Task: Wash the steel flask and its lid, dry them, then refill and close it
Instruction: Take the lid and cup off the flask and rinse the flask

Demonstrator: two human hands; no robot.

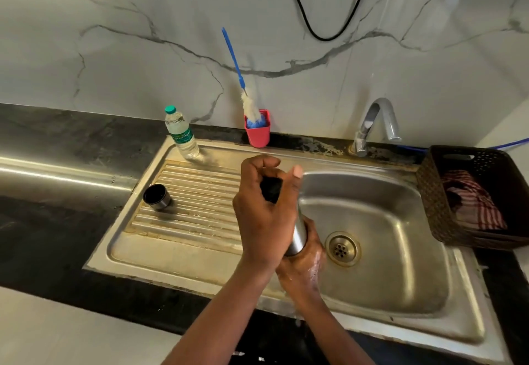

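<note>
The steel flask [299,234] is held tilted over the sink basin [386,221], its black top end [272,190] pointing up and away from me. My left hand [263,210] grips the upper part, fingers curled round the black top. My right hand [305,264], wet and soapy, wraps around the flask's lower end near the drain [342,247]. Most of the flask's body is hidden by the two hands. The flask's lid [157,197], a steel cup with a black inside, lies on its side on the ribbed drainboard [200,210] to the left.
A plastic water bottle [181,135] stands at the drainboard's back. A red cup [257,130] holds a blue-handled bottle brush [233,58]. The tap [375,124] is at the back right and shows no water running. A brown basket [429,193] with a checked cloth [472,201] sits right of the sink.
</note>
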